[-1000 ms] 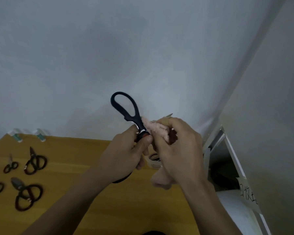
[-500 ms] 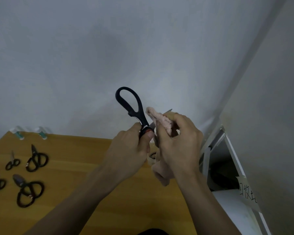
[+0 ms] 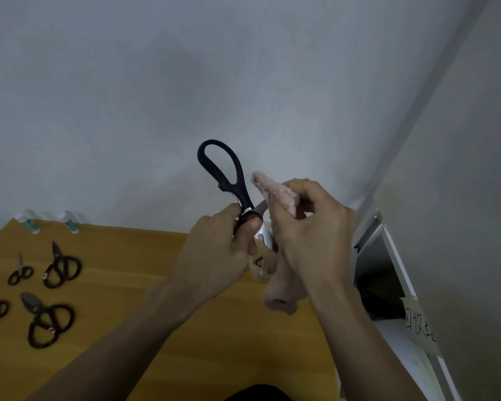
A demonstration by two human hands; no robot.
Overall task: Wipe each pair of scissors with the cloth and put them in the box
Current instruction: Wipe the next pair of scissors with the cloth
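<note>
Up come the black scissors (image 3: 224, 175), tilting more upright, as the pink cloth (image 3: 275, 195) slides off the blade tip.

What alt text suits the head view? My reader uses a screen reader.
Left hand holds black-handled scissors raised while right hand wipes the blades with a pink cloth. Four more scissors lie on the wooden table.

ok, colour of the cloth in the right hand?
Pale pink cloth, gripped by the right hand; head view.

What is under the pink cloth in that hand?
The right hand grips the pink cloth around the blades of the black-handled scissors, which the left hand holds. Only a bit of shiny blade peeks out; the rest, tips included, is covered.
</note>
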